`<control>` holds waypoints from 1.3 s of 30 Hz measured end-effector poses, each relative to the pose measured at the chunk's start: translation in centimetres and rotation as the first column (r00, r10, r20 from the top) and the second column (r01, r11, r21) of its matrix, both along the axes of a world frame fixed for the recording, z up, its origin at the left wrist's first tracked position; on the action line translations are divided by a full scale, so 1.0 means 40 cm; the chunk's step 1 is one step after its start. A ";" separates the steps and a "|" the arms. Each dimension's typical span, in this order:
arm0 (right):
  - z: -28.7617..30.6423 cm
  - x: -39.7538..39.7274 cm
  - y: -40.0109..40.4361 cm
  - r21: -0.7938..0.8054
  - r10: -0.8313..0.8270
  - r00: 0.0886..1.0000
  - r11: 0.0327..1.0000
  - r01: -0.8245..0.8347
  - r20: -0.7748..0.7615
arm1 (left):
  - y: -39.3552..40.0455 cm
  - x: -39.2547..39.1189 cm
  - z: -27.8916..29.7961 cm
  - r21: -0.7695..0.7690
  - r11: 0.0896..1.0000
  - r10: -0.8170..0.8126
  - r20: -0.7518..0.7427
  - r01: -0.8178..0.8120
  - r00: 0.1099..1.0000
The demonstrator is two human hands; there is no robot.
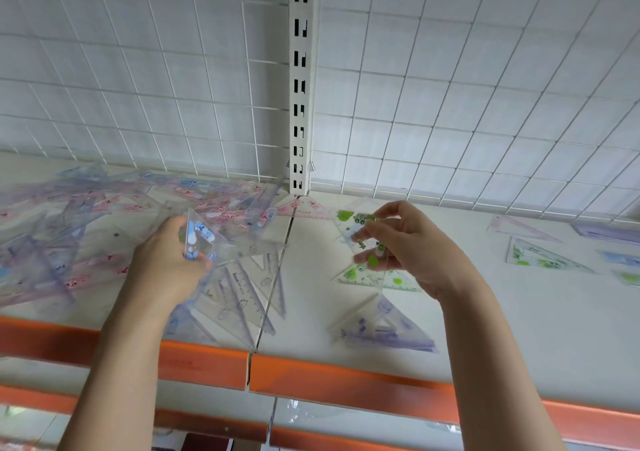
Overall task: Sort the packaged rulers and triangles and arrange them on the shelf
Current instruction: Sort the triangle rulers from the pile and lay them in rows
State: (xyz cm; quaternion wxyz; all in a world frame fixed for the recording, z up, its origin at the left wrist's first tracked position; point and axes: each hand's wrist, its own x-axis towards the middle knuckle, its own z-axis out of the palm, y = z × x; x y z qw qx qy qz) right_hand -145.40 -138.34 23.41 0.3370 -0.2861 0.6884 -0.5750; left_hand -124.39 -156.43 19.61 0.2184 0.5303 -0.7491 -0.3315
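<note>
Left hand [169,263] grips a blue-printed triangle [200,239], right hand [408,246] pinches a green-printed triangle [363,239] — slick sleeves could slip into the unsorted heap [69,228].

Blurred ruler heap [69,235], cut off left

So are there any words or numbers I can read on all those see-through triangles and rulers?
None can be read for sure.
Clear purple-printed triangle near the shelf's front edge: a short word and scale marks, too blurred to read.
Blue-printed clear packet in the left hand: blurred.
Green-printed clear triangle in the right hand: pictures only, blurred.
Orange shelf edge strip: faint marks, unreadable.
</note>
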 end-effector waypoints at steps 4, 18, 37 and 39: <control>0.009 -0.027 0.005 -0.045 -0.088 0.986 0.996 0.082 -0.138 | 0.017 0.000 0.022 -0.044 0.999 -0.005 -0.098 0.000 0.995; 0.042 -0.033 -0.082 0.134 0.058 0.940 0.991 -0.013 -0.337 | 0.059 -0.041 0.039 0.102 0.991 -0.026 -0.492 0.088 0.870; -0.075 -0.048 -0.008 0.338 0.150 0.736 0.935 0.113 -0.661 | 0.094 -0.117 0.053 0.297 0.932 0.068 -0.708 0.209 0.702; -0.083 -0.050 -0.006 0.327 0.141 0.714 0.936 0.129 -0.686 | 0.093 -0.120 0.056 0.293 0.931 0.057 -0.704 0.217 0.708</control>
